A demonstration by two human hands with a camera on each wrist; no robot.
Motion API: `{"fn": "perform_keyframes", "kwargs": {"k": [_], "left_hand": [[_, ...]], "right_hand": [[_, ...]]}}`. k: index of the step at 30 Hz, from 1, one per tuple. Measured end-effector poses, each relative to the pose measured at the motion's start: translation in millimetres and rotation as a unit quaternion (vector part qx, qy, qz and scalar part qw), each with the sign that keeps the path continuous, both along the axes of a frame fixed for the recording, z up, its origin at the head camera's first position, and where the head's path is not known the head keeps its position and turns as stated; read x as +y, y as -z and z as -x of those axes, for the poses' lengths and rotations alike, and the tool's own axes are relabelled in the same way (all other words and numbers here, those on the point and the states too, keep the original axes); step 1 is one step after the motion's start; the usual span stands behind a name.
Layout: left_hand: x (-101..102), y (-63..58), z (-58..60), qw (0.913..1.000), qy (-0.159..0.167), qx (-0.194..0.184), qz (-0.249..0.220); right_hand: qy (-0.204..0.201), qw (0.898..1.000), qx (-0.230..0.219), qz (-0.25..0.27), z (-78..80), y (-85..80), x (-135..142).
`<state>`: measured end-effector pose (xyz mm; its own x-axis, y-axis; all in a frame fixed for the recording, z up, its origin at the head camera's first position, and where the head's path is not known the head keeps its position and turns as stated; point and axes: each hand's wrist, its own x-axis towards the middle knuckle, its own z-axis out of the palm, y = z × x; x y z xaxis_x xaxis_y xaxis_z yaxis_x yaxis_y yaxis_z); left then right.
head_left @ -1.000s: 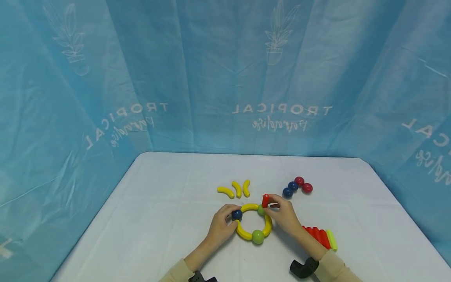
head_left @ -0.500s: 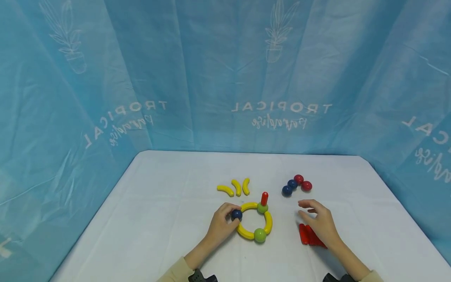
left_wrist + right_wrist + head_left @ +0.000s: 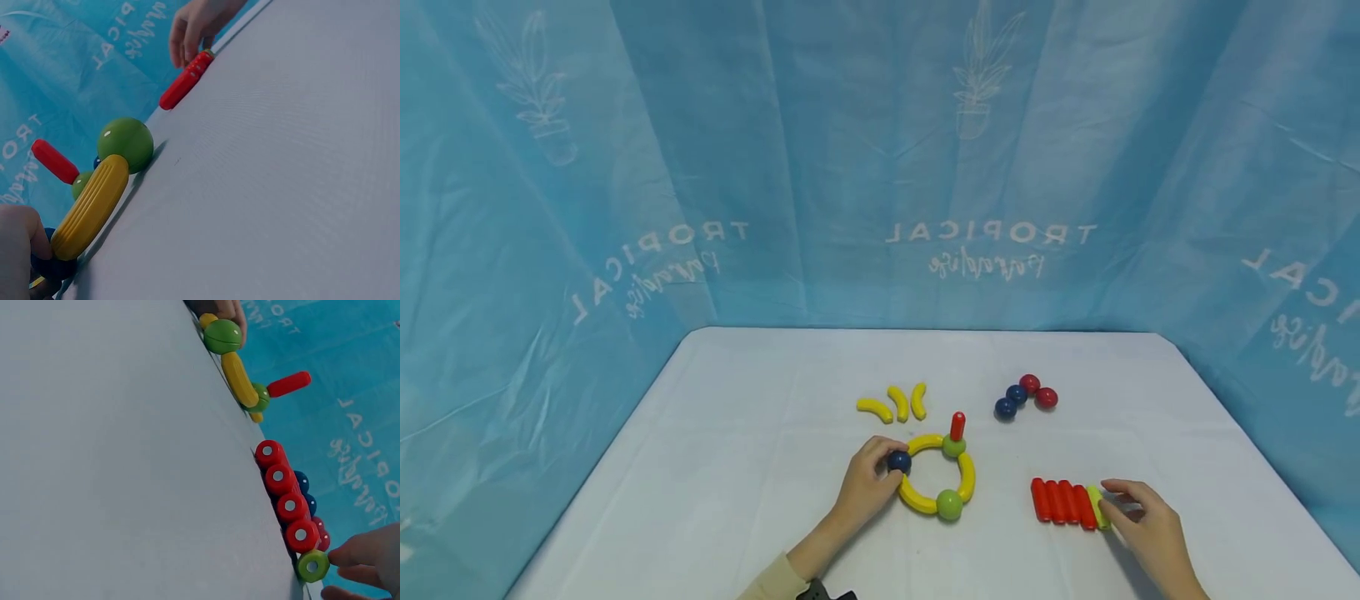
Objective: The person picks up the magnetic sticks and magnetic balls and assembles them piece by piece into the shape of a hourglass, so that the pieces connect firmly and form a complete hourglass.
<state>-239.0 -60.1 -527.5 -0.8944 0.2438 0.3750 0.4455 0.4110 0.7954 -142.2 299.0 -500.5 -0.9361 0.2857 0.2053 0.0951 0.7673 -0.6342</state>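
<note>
My left hand [image 3: 863, 482] grips a dark blue ball [image 3: 898, 462] at the left of a ring of curved yellow pieces [image 3: 967, 477] and green balls [image 3: 950, 504]. From the far green ball [image 3: 953, 446] a red rod [image 3: 957, 426] stands up. In the left wrist view the fingers partly hide the blue ball [image 3: 55, 265]. At the right, my right hand [image 3: 1152, 527] reaches a light green rod [image 3: 1097, 506], its fingers loosely bent; the right wrist view shows a fingertip at the green rod's end [image 3: 313, 567]. Several red rods [image 3: 1062, 502] lie side by side against it.
Beyond the ring lie three loose yellow curved pieces [image 3: 900, 403]. Two blue balls [image 3: 1006, 408] and two red balls [image 3: 1046, 398] are grouped at the back right. A white cloth [image 3: 760, 467] covers the table, with a blue printed curtain [image 3: 850, 167] behind.
My right hand has let go of the red rod, which stays upright on the far green ball, and has moved right to the light green rod. The left hand keeps its hold.
</note>
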Motion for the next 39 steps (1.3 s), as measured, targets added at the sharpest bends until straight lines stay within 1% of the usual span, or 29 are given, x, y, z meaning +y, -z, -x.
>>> {"fn": "perform_keyframes", "kwargs": {"k": [2, 5, 8, 10, 14, 19, 21, 23, 27, 29, 32, 35, 39], "left_hand": [[-0.6, 0.9, 0.0, 1.0, 0.003, 0.002, 0.001], [-1.7, 2.1, 0.1, 0.9999, 0.012, 0.002, 0.004], [-3.0, 2.1, -0.9, 0.9997, 0.02, -0.002, 0.012], [-3.5, 1.7, -1.9, 0.9996, 0.024, -0.005, 0.018], [-3.5, -0.4, -3.2, 0.9992, 0.03, -0.021, 0.015], [-3.0, -1.5, -2.6, 0.9989, 0.036, -0.026, 0.016], [-2.9, -1.5, -2.2, 0.9988, 0.04, -0.022, 0.016], [-2.9, -1.9, -1.8, 0.9987, 0.043, -0.022, 0.016], [-4.1, -2.7, -1.4, 0.9986, 0.047, -0.019, 0.016], [-5.1, -2.8, -1.4, 0.9986, 0.048, -0.014, 0.017], [-6.3, -2.8, -1.5, 0.9986, 0.051, -0.009, 0.015], [-6.2, -3.1, -1.6, 0.9984, 0.053, -0.009, 0.016], [-4.9, -3.1, -1.5, 0.9981, 0.057, -0.014, 0.019]], "right_hand": [[0.008, 0.999, -0.033, 0.005, -1.7, 0.6, 2.0], [0.015, 0.996, -0.089, 0.017, -2.2, -0.2, 1.7], [0.011, 0.992, -0.123, 0.026, -2.0, -0.6, 0.1], [0.007, 0.992, -0.126, 0.025, -1.6, -0.6, -0.9], [0.003, 0.993, -0.114, 0.016, 1.7, -2.8, -0.6], [-0.009, 0.995, -0.103, -0.015, 9.7, -9.9, 1.7], [-0.01, 0.996, -0.089, -0.027, 12.7, -11.9, 2.0], [-0.005, 0.998, -0.062, -0.029, 14.6, -12.9, 0.7], [0.004, 0.999, 0.03, -0.019, 16.7, -13.7, -8.4], [-0.002, 0.997, 0.074, -0.012, 18.1, -14.8, -15.5], [-0.029, 0.993, 0.117, 0.015, 20.6, -17.7, -27.3], [-0.062, 0.988, 0.133, 0.048, 23.5, -21.5, -41.2], [-0.107, 0.982, 0.126, 0.091, 28.4, -25.9, -65.8]]}}
